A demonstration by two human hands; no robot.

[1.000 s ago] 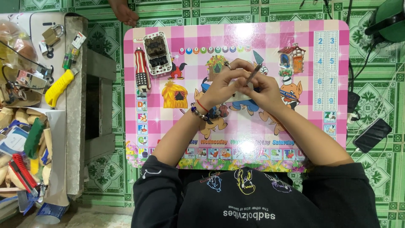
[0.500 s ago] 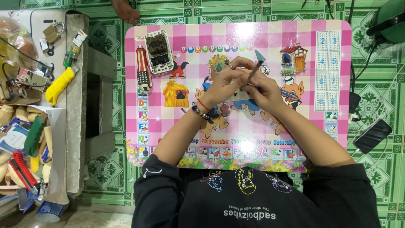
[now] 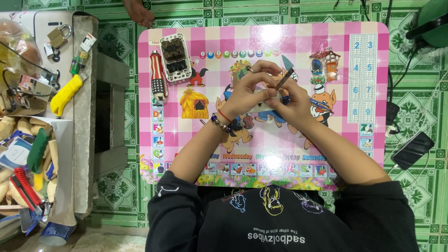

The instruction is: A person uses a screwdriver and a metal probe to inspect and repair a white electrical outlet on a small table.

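Pink checkered worktop [image 3: 186, 140]: left hand [image 3: 245, 91] clamped on small white part [image 3: 266, 100] mid-top; right hand [image 3: 294, 100] gripping screwdriver [image 3: 283, 79] against it. Socket [image 3: 175, 57] near far-left edge, well apart.

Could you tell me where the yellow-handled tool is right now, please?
In the head view, the yellow-handled tool lies at far left on the grey ledge, off the pink table, just below a small green lighter.

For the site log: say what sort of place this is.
Probably a home floor used as a small repair spot: green patterned floor tiles, a low pink children's table holding an opened white socket, and a clutter of hand tools alongside.
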